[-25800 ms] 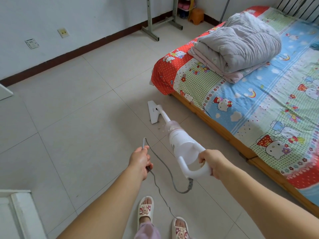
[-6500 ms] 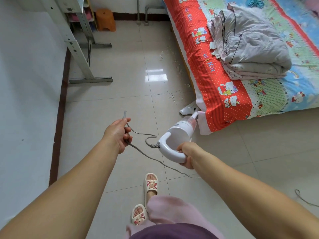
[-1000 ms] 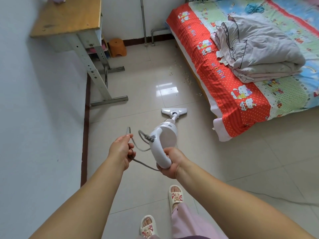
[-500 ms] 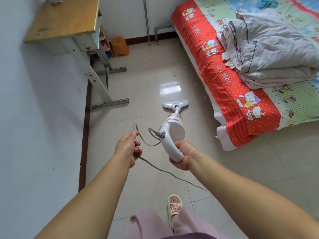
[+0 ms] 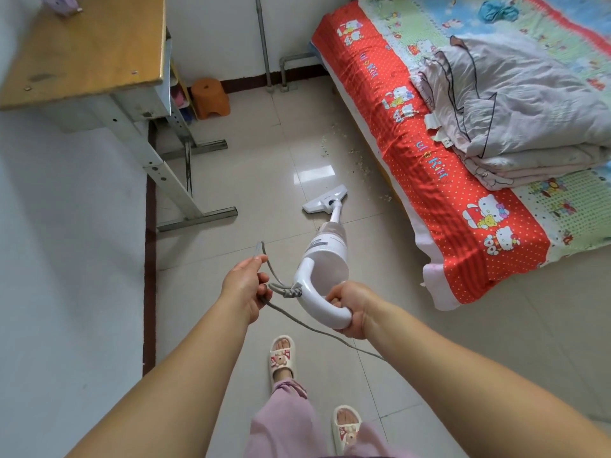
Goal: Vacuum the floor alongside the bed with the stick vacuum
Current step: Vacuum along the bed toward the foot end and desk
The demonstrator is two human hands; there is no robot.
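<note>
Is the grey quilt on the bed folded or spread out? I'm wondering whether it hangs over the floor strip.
Folded. The grey quilt lies in stacked layers on the bed, clear of its floor-side edge.

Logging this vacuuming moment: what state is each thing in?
Vacuum: tilted, head flat on the floor.
Right hand: shut on the vacuum handle.
Left hand: shut on the cord.
Crumbs: scattered beside the bed, not yet vacuumed.
Quilt: folded on the bed.
</note>
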